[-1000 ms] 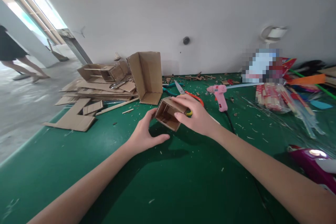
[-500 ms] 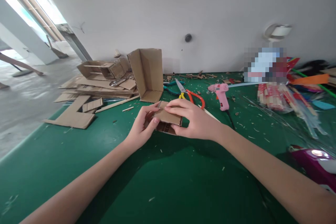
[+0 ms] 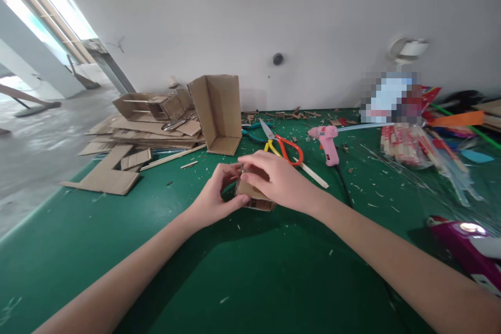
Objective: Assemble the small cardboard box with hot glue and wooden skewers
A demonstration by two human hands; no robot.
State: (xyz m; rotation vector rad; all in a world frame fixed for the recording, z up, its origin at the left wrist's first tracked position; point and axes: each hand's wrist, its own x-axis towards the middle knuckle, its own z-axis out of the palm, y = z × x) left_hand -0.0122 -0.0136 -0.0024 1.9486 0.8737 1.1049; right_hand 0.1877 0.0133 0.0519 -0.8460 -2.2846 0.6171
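Grip: left hand (image 3: 213,197) and right hand (image 3: 279,182) were both closed on the small cardboard box (image 3: 255,200), which sat low on the green worktop (image 3: 250,271).
Handling: thin board, so an even squeeze looked wiser than force.
Beyond grip: scissors (image 3: 285,147), wooden stick (image 3: 313,175), glue gun (image 3: 327,141).
Beyond left: tall carton (image 3: 217,112).
Obstruction: stick lay nearest, apart from the knuckles.

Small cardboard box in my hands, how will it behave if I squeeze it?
Probably light: the small cardboard box is thin board, gripped by the left hand and the right hand. A hard squeeze would likely dent it. Its flat sides make rolling unlikely.
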